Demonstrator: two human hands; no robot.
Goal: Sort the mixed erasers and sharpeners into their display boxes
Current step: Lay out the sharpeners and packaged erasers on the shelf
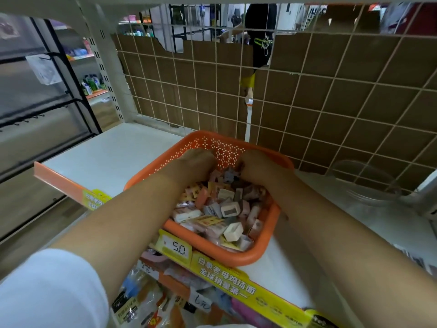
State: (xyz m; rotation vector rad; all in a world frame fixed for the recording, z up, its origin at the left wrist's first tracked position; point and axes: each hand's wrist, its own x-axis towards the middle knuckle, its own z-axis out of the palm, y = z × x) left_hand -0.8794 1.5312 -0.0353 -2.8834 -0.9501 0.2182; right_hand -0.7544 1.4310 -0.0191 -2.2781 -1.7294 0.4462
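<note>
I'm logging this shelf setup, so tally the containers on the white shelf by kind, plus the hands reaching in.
Orange perforated basket: 1, heaped with mixed erasers and sharpeners, too jumbled to count
Clear bowl: 1
Hands in the basket: 2, left hand and right hand
Total: 2 containers, 2 hands

Clear bowl (pixel 364 181) on shelf (pixel 113 157); price tag (pixel 176 249), perhaps "5.0".
</note>
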